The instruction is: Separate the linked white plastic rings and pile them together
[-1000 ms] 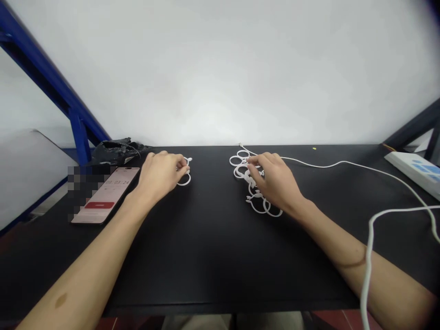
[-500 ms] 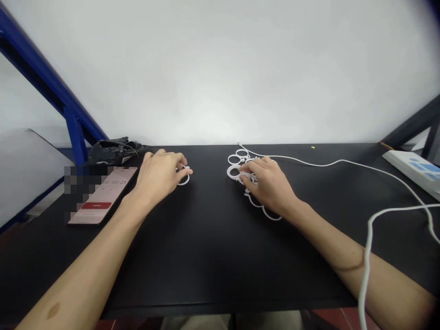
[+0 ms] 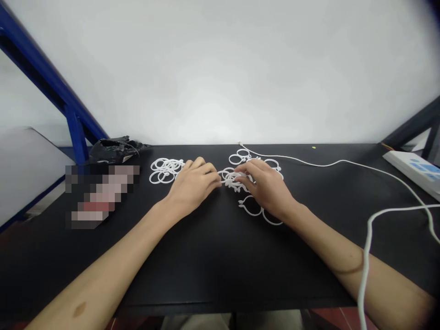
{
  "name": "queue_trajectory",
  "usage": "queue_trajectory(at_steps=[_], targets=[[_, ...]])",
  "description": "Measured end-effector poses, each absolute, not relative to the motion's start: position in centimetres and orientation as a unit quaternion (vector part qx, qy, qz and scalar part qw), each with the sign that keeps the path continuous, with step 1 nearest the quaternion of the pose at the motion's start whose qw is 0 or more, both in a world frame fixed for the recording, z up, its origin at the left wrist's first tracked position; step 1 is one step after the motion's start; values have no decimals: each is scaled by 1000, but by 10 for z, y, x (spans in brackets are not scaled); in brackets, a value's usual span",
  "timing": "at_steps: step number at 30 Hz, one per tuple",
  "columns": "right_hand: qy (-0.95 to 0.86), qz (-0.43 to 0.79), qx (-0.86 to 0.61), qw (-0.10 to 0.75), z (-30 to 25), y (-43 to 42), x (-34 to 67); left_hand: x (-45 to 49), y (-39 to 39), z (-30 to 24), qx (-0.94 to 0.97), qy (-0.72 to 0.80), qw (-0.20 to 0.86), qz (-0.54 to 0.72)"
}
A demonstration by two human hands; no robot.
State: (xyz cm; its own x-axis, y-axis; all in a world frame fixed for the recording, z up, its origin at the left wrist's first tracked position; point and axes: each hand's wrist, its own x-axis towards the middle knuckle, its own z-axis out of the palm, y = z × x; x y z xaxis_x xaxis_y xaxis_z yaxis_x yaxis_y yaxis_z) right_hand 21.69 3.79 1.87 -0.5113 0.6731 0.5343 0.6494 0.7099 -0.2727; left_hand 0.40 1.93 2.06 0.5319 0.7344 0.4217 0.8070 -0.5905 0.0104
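Observation:
On the black table (image 3: 213, 256) lie two groups of thin white plastic rings. A small heap of rings (image 3: 164, 169) rests at the left, apart from both hands. A larger cluster of rings (image 3: 252, 208) spreads under and around my right hand (image 3: 266, 188). My left hand (image 3: 194, 185) has its fingers curled and meets the right hand's fingertips at the cluster's left edge, where both pinch a white ring piece (image 3: 231, 178).
A blurred phone (image 3: 99, 197) lies at the left, with a crumpled black bag (image 3: 115, 150) behind it. A white cable (image 3: 343, 163) runs across the right side. A white power strip (image 3: 414, 169) sits at the far right. A blue frame (image 3: 74, 123) stands left.
My left hand has left the small heap of rings and moved right to meet my right hand at the large cluster. The small heap now lies uncovered.

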Motion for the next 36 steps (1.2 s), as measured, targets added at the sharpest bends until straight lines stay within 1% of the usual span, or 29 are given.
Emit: queue_trajectory(at_steps=[5, 10, 16, 21, 24, 28, 33, 36], targets=[[-856, -11, -428, 289, 20, 38, 219, 3, 19, 23, -870, -448, 86, -186], [-850, -11, -429, 306, 22, 37, 217, 6, 18, 22, -871, -452, 75, -179], [-861, -18, -405, 308, 24, 34, 215, 5, 18, 22, -860, -463, 104, -188], [-859, -22, -421, 290, 25, 32, 212, 10, 16, 22, -854, -468, 130, -188], [-855, -45, -431, 285, 23, 35, 215, 9, 16, 22, -851, -470, 147, -183], [-849, -48, -442, 286, 19, 44, 225, -4, 20, 23, -837, -483, 160, -204], [-851, -55, -416, 317, 21, 44, 226, -10, 21, 25, -848, -448, 134, -251], [-858, -10, -378, 348, 25, 35, 219, -2, 18, 24, -867, -405, 88, -277]])
